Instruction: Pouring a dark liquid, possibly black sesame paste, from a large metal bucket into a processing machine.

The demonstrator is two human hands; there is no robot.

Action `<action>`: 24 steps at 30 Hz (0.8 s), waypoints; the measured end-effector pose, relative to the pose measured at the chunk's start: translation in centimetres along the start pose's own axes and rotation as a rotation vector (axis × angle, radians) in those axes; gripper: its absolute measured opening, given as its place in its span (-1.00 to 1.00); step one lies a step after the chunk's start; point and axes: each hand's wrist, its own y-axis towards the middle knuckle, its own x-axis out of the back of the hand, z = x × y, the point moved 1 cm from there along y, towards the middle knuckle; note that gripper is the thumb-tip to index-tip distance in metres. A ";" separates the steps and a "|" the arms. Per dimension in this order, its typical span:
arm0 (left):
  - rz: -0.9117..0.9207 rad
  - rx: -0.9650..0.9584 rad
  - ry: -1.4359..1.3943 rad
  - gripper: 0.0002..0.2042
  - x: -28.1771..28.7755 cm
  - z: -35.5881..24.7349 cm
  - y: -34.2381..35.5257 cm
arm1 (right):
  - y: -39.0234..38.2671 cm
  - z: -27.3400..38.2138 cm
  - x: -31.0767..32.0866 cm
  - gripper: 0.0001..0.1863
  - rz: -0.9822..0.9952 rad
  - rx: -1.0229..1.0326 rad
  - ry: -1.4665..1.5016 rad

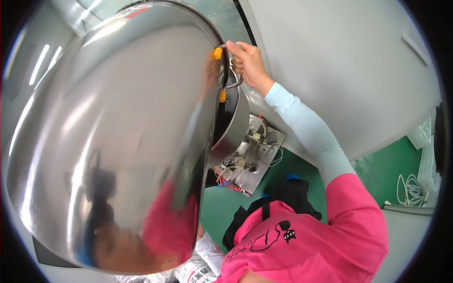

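A large polished steel drum fills the left half of the head view, tilted over. Yellow sleeves sit at its right rim, where a bent metal handle sticks out. My right hand is closed round this handle. Partly behind the drum stands a round steel vessel, dark inside; the drum's rim overlaps its mouth, and I cannot tell whether they touch. My left forearm, in a pale sleeve, goes behind the drum's lower edge. A bit of skin shows there, but the left hand's fingers are hidden.
A steel machine base with valves, fittings and hoses stands beside the vessel on the green floor. A large pale panel rises at the right. Coiled white tubing lies at far right, and printed white bags lie at the bottom.
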 end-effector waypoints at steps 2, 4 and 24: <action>-0.035 -0.005 0.000 -0.53 -0.2 -0.7 -0.2 | 0.1 -0.8 -0.9 -0.71 0.031 -0.020 0.020; -0.095 0.006 0.010 -0.52 -0.1 -1.9 -1.8 | -0.3 -0.4 -2.7 -0.70 0.058 -0.054 0.028; -0.362 0.001 0.173 -0.33 3.9 -13.4 1.3 | -0.6 6.2 -11.0 -0.67 0.447 -0.215 0.286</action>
